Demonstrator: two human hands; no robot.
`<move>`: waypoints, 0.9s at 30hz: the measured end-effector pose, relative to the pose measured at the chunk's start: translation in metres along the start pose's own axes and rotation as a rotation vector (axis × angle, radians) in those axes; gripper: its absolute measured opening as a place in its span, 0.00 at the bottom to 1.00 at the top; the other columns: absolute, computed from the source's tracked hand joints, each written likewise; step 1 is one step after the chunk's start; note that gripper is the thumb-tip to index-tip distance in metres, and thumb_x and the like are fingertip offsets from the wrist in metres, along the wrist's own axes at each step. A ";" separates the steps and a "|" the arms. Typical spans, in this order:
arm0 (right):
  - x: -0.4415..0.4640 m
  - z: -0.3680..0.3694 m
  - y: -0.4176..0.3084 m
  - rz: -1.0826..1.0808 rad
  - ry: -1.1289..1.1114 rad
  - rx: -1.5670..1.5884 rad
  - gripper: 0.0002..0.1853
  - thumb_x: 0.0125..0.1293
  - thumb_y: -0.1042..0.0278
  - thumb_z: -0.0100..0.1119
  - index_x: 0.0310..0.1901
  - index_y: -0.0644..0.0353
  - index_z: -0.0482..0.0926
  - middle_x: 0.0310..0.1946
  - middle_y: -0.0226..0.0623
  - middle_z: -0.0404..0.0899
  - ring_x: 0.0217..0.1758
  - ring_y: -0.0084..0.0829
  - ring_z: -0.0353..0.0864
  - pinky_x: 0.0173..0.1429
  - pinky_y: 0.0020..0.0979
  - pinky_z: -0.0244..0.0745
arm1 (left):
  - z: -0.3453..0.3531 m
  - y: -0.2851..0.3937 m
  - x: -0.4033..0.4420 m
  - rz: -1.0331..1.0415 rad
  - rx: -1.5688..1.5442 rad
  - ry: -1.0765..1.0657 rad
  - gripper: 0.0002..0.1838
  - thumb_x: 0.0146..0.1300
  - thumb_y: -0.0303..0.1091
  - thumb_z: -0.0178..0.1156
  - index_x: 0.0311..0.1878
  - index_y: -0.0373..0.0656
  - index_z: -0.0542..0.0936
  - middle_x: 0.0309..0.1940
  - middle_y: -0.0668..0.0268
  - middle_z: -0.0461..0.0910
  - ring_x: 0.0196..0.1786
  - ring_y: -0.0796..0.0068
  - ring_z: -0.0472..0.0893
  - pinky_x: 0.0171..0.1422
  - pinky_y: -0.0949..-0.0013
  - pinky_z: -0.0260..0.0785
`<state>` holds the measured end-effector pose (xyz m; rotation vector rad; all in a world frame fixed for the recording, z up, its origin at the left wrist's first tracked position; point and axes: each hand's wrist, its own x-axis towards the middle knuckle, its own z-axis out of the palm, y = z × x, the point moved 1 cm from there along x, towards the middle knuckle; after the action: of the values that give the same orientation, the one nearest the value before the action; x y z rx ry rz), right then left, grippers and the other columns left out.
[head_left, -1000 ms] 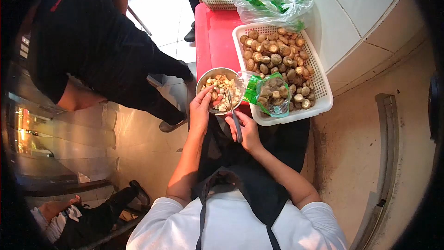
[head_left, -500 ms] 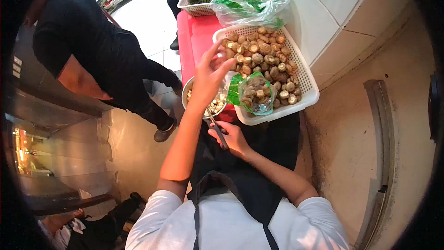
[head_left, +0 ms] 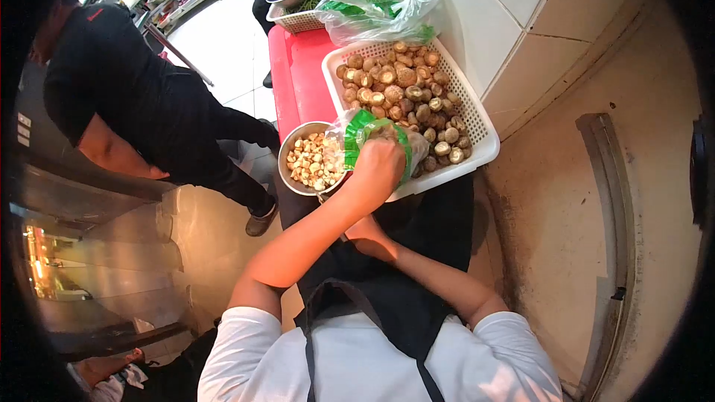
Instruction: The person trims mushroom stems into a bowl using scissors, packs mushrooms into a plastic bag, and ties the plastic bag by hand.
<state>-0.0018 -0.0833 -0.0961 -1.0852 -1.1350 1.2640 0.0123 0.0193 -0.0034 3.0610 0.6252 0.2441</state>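
Table (head_left: 294,89), red, along a tiled wall; large white basket (head_left: 488,150), perforated, heaped with whole mushrooms, stems up and caps up mixed; clear plastic bag (head_left: 383,6) of green leaves, at the basket's far end; steel bowl (head_left: 284,167), just left of the basket, holding pale cut pieces (head_left: 313,158); green-printed bag (head_left: 354,138), over the basket's near left side, reaching towards the bowl; left hand (head_left: 381,162), at that bag, back upwards, fingers bent down, how far closed and on what cannot be told; right hand (head_left: 366,231), partly beneath the left forearm, seemingly curled, its hold hidden; scissors (head_left: 321,198), mostly covered by the forearm, a sliver showing by the bowl's near rim; step in hand, as judged, a reach for the bag's contents with the left hand; next move calls for fingertips closing on the contents, clear of loose plastic.
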 end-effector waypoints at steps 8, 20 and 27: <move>0.001 -0.015 0.005 0.061 0.042 -0.119 0.22 0.65 0.59 0.67 0.55 0.67 0.81 0.55 0.52 0.84 0.62 0.46 0.82 0.65 0.42 0.72 | -0.001 0.006 0.010 0.091 0.498 -0.149 0.05 0.54 0.36 0.64 0.29 0.51 0.89 0.28 0.67 0.85 0.39 0.68 0.85 0.37 0.66 0.70; 0.005 -0.014 0.004 0.116 0.000 -0.144 0.20 0.65 0.57 0.69 0.48 0.67 0.85 0.45 0.49 0.88 0.51 0.41 0.87 0.55 0.40 0.76 | -0.006 -0.010 0.006 -0.129 -0.147 0.206 0.05 0.57 0.24 0.62 0.36 0.36 0.84 0.36 0.55 0.82 0.38 0.57 0.86 0.43 0.60 0.79; 0.004 -0.008 0.007 0.086 0.088 -0.002 0.22 0.66 0.57 0.72 0.54 0.64 0.83 0.37 0.40 0.86 0.39 0.23 0.82 0.45 0.31 0.76 | -0.059 -0.026 -0.038 -0.333 -0.797 0.581 0.16 0.64 0.24 0.68 0.55 0.37 0.82 0.50 0.56 0.85 0.46 0.64 0.87 0.49 0.67 0.80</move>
<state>0.0054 -0.0788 -0.1044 -1.1909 -1.0333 1.2690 -0.0412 0.0273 0.0485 2.0713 0.7832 1.0816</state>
